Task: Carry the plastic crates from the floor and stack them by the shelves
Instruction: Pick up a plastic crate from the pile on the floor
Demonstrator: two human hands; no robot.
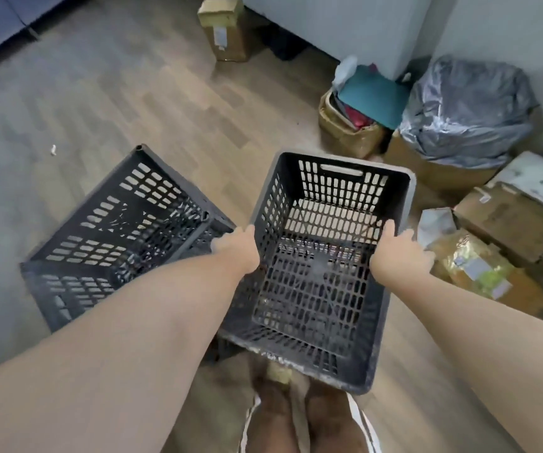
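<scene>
A black slotted plastic crate (315,295) is in front of me, open side up and empty, tilted toward me above my legs. My left hand (239,248) grips its left rim, fingers hidden on the outside. My right hand (397,251) grips its right rim, fingers curled over the edge. A second black crate (109,237) lies tipped on its side on the wooden floor to the left, its corner close to my left hand.
Cardboard boxes (505,220) and wrapped parcels (479,269) crowd the floor at right. A bin with a grey bag (466,109) and a woven basket (345,125) stand by a white cabinet (361,24). Another box (227,27) sits at the back.
</scene>
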